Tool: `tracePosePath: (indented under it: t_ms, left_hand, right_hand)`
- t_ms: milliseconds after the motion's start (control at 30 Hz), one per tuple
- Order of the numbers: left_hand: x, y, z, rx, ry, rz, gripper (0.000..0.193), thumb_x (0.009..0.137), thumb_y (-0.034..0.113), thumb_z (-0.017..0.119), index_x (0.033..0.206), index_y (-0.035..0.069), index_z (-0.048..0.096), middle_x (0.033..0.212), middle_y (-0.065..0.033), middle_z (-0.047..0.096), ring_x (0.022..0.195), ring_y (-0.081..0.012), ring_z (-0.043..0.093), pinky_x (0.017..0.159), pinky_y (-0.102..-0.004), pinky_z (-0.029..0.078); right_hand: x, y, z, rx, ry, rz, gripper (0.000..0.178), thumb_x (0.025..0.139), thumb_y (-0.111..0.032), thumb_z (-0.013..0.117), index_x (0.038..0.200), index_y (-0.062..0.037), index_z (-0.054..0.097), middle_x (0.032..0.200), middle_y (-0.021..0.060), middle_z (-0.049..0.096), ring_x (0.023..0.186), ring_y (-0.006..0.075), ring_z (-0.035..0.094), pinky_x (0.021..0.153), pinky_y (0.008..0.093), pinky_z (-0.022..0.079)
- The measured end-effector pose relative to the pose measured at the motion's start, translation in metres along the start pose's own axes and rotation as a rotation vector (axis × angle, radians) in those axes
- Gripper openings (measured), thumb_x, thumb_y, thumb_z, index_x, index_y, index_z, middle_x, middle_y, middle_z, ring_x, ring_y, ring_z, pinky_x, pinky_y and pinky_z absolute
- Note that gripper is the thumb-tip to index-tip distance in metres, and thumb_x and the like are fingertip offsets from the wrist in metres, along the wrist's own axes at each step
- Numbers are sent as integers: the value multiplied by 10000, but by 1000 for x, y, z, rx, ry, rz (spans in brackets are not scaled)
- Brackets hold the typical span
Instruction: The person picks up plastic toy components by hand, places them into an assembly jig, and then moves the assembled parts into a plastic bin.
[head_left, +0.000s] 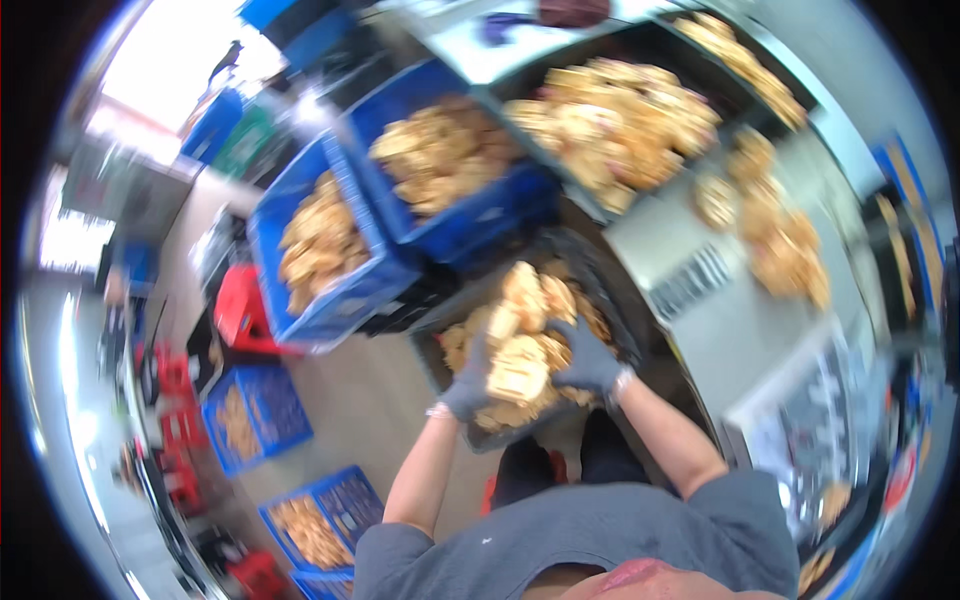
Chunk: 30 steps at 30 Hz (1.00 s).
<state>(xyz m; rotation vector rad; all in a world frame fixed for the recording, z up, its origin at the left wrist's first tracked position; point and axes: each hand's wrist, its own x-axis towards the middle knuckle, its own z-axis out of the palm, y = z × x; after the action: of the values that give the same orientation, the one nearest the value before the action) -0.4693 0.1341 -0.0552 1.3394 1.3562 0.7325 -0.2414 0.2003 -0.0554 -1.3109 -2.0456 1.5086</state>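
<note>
My left hand (468,385) and my right hand (590,361), both in dark grey gloves, press from either side on a bunch of pale tan, thick flat pieces (519,370). Their exact kind is blurred. The fingers of both hands curve around the bunch and are partly hidden by it. Directly below sits a dark bin (612,275) with a black liner, in front of my legs. More tan pieces (455,345) like these lie in it, around and under my hands.
Two blue crates (375,290) of similar pieces stand beyond the bin to the left. On the right, a grey worktable (660,240) carries a dark tray (610,212) heaped with pieces, and a loose pile (785,250). A red stool (245,310) and low blue crates (275,410) stand at left.
</note>
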Motion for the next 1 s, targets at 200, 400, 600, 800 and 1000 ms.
tracePosePath:
  t_ms: [200, 400, 600, 800, 1000]
  left_hand:
    - [66, 114, 69, -318, -193, 180, 1186, 541, 72, 846, 1411, 152, 44, 1328, -99, 402, 1188, -214, 450, 981, -357, 402]
    - [172, 152, 196, -368, -414, 237, 1075, 564, 103, 844, 1375, 97, 138, 1278, -112, 467, 1142, -213, 503, 960, -352, 421]
    - [218, 157, 269, -319, -399, 261, 1175, 519, 147, 878, 1378, 100, 78, 1292, -110, 447, 1185, -213, 462, 972, -349, 407]
    - [245, 173, 298, -340, -301, 106, 1205, 463, 175, 897, 1395, 92, 138, 1314, -137, 396, 1207, -235, 429, 998, -345, 386]
    - [264, 198, 323, -17, -122, -105, 1248, 422, 489, 839, 1412, 89, 192, 1374, -251, 210, 1280, -390, 280, 1044, -365, 310]
  right_hand:
    - [-64, -34, -132, -89, 196, 12, 738, 513, -220, 695, 1216, -174, 473, 1210, 221, 403, 1164, 391, 409, 1002, 395, 356]
    - [-109, 57, -257, -95, 252, 27, 753, 491, -213, 705, 1202, -82, 491, 1111, 165, 525, 1081, 281, 501, 952, 334, 396]
    - [-125, 96, -309, -241, 252, 276, 771, 517, -234, 703, 1255, -194, 483, 1315, 210, 362, 1185, 353, 430, 999, 355, 375]
    - [-132, 114, -337, -341, 294, 256, 868, 606, -172, 667, 1394, -239, 310, 1412, 232, 218, 1289, 374, 305, 1057, 361, 315]
    - [-148, 107, -349, -508, 595, 275, 773, 658, -194, 648, 1369, -233, 346, 1388, 201, 293, 1218, 370, 388, 982, 393, 396]
